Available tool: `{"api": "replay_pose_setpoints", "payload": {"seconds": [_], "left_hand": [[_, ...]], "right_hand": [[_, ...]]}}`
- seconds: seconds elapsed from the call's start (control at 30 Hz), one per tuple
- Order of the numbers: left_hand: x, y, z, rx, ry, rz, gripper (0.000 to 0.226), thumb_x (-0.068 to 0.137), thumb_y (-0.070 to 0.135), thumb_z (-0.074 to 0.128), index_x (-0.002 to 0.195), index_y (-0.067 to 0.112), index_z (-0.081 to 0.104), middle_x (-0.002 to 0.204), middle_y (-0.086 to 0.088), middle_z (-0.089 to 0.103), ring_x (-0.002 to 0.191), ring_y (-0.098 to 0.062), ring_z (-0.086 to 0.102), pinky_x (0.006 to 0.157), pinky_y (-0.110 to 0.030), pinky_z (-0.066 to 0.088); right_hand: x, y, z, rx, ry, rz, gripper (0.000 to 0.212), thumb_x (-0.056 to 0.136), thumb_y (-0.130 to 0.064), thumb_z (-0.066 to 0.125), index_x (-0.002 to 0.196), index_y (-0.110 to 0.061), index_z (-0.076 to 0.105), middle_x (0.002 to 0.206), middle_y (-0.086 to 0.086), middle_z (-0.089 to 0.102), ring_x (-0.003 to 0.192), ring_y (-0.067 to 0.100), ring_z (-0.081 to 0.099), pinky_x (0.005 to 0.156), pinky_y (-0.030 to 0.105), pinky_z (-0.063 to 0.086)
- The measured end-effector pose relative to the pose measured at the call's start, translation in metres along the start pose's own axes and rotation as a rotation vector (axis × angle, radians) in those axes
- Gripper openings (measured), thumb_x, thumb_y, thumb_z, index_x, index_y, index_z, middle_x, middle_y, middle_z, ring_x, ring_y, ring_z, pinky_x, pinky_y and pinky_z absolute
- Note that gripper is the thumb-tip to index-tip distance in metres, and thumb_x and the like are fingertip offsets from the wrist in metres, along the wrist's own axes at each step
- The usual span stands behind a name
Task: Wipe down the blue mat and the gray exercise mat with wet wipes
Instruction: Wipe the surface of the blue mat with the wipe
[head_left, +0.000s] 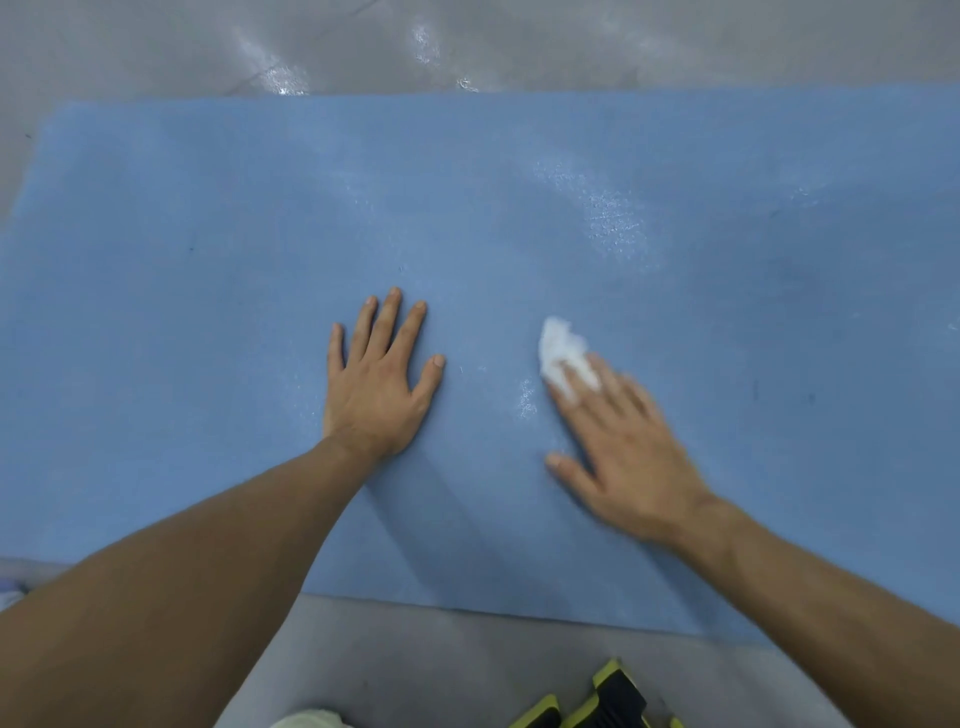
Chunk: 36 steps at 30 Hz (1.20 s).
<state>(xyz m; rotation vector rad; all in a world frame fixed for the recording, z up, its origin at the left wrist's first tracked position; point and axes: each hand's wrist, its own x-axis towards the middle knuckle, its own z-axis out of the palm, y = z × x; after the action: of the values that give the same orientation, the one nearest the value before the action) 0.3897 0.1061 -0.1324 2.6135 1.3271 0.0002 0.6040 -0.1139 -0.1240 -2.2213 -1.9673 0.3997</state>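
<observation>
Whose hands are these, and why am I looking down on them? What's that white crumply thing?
There is no robot here, just a person. A camera worn on their head looks down, so you see what they see. The left hand lies flat on a big blue foam mat spread on the gray floor. The right hand presses a crumpled white wet wipe onto the mat with straight fingers. The shiny patches look like wetness.
</observation>
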Motion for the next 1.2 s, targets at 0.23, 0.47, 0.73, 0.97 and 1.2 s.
{"api": "replay_pose_setpoints", "payload": {"seconds": [0.23, 0.47, 0.73, 0.97, 1.2], "left_hand": [[-0.001, 0.001, -0.001, 0.0, -0.014, 0.0, 0.069, 0.101, 0.064, 0.02, 0.165, 0.039, 0.012, 0.173, 0.013, 0.0, 0.159, -0.01, -0.006, 0.128, -0.048, -0.004], [0.0, 0.001, -0.001, 0.006, -0.028, -0.005, 0.071, 0.099, 0.066, 0.016, 0.165, 0.038, 0.01, 0.173, 0.013, -0.002, 0.159, -0.01, -0.008, 0.128, -0.047, -0.006], [0.0, 0.002, -0.002, 0.018, -0.046, -0.009, 0.073, 0.098, 0.066, 0.012, 0.165, 0.039, 0.006, 0.173, 0.014, -0.006, 0.158, -0.01, -0.011, 0.128, -0.047, -0.008], [0.0, 0.003, 0.0, 0.003, -0.039, -0.018, 0.074, 0.097, 0.067, 0.011, 0.165, 0.038, 0.009, 0.173, 0.013, -0.003, 0.159, -0.011, -0.009, 0.128, -0.049, -0.004], [0.0, 0.003, -0.001, 0.007, -0.061, -0.022, 0.075, 0.096, 0.068, 0.006, 0.165, 0.038, 0.004, 0.173, 0.013, -0.007, 0.158, -0.01, -0.013, 0.128, -0.047, -0.008]], "right_hand": [[-0.021, -0.022, 0.017, -0.135, 0.022, -0.181, 0.066, 0.105, -0.053, 0.039, 0.161, -0.019, 0.035, 0.171, 0.0, 0.025, 0.159, 0.024, 0.019, 0.125, 0.05, 0.022], [-0.007, 0.074, -0.016, -0.068, 0.168, 0.452, 0.071, 0.101, -0.053, 0.032, 0.159, -0.012, 0.033, 0.16, 0.014, 0.043, 0.153, 0.03, 0.03, 0.122, 0.05, 0.021], [-0.011, 0.049, -0.019, 0.078, 0.064, 0.284, 0.08, 0.1, -0.055, 0.034, 0.167, -0.022, 0.004, 0.175, 0.003, 0.005, 0.16, 0.028, 0.011, 0.124, 0.054, 0.024], [-0.043, -0.053, 0.021, -0.126, -0.071, -0.265, 0.068, 0.105, -0.057, 0.038, 0.163, -0.022, 0.03, 0.17, -0.002, 0.026, 0.159, 0.033, 0.015, 0.125, 0.052, 0.016], [-0.028, 0.038, 0.0, -0.072, 0.043, 0.061, 0.069, 0.106, -0.051, 0.034, 0.166, -0.019, 0.021, 0.172, 0.004, 0.02, 0.157, 0.026, 0.024, 0.124, 0.045, 0.025]]}}
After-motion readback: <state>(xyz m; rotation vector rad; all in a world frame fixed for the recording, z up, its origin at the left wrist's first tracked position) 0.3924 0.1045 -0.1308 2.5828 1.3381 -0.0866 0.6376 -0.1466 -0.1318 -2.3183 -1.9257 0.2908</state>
